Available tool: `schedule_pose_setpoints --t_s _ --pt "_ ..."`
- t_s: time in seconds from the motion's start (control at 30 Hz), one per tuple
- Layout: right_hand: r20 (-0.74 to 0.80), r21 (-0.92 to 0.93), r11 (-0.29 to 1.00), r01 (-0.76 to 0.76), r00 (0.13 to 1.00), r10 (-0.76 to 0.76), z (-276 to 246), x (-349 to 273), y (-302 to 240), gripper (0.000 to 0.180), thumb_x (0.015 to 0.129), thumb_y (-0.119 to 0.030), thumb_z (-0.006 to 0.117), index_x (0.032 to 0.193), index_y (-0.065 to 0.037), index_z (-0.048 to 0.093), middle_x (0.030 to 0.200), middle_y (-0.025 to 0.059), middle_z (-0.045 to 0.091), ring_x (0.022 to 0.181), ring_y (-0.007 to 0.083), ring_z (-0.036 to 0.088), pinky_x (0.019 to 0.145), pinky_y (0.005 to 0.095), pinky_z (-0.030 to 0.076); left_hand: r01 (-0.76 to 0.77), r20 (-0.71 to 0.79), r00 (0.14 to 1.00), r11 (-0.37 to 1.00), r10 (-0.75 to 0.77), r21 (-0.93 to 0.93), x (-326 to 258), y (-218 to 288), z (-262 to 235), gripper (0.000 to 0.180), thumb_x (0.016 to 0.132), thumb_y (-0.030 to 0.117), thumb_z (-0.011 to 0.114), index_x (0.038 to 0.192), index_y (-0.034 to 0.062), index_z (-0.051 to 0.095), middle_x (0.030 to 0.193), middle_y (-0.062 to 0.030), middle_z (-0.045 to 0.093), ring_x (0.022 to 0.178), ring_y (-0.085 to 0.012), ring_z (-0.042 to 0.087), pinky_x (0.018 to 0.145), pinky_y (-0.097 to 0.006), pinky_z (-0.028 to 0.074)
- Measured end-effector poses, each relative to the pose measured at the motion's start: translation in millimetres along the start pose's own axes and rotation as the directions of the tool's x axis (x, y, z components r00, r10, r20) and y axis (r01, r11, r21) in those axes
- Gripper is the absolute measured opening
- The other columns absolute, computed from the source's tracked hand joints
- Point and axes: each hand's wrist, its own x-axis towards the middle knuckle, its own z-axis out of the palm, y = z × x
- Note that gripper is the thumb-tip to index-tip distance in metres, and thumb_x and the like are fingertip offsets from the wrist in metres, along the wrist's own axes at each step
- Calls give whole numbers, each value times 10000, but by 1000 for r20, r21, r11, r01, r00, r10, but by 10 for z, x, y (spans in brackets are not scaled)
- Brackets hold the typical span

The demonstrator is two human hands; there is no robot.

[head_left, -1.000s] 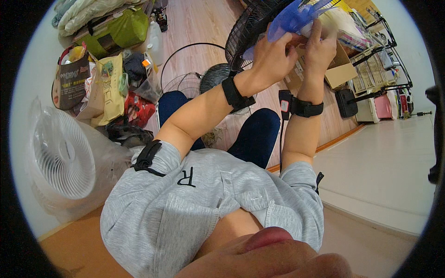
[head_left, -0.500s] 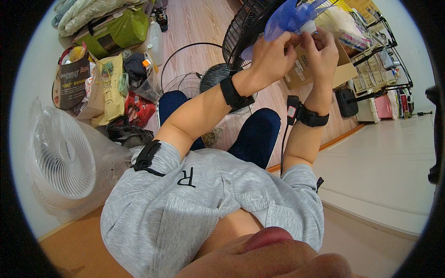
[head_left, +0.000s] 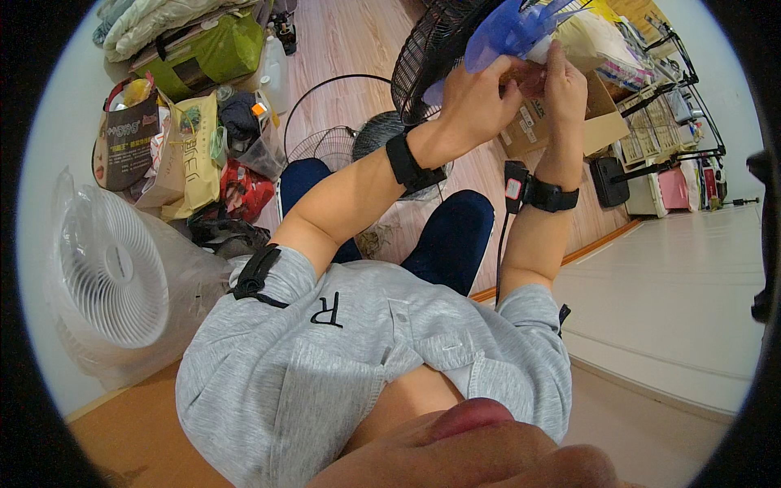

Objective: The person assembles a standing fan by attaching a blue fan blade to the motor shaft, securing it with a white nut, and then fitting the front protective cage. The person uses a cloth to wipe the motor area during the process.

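Observation:
I hold a fan up in front of me. Its black wire grille [head_left: 423, 57] stands behind a blue fan blade [head_left: 512, 32]. My left hand [head_left: 476, 102] is closed around the lower part of the blue blade near its hub. Just to the right, my right hand [head_left: 563, 81] has its fingers pinched at the hub, touching the left hand. What sits between the fingers is hidden. Both wrists wear black bands.
A loose wire grille [head_left: 325, 122] and a round fan part [head_left: 378, 134] lie on the wooden floor by my knees. A cardboard box [head_left: 606, 114] sits behind my hands. At left are a white fan in a plastic bag [head_left: 114, 268], paper bags [head_left: 183, 154] and a green bag [head_left: 211, 57].
Both hands stay at the fan's hub. My right wrist has dropped slightly and its fingers have shifted on the hub; the blue blade has turned a little.

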Motion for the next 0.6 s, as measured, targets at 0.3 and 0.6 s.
schedule_pose_setpoints --t_s 0.3,0.6 --pt "-223 -198 980 28 972 -72 82 -50 -49 563 1000 -534 640 935 21 705 741 86 673 713 139 664 660 285 523 96 72 993 995 -99 41 11 23 -19 261 925 232 660 1139 113 748 883 -192 742 784 -369 723 706 -465 561" --pt "-166 155 938 311 944 -286 92 -304 34 462 895 -87 809 1302 8 611 1023 86 700 922 152 693 796 281 569 55 72 996 996 -60 72 -44 -16 58 275 908 201 650 1136 79 740 892 -174 755 803 -350 739 714 -443 572"
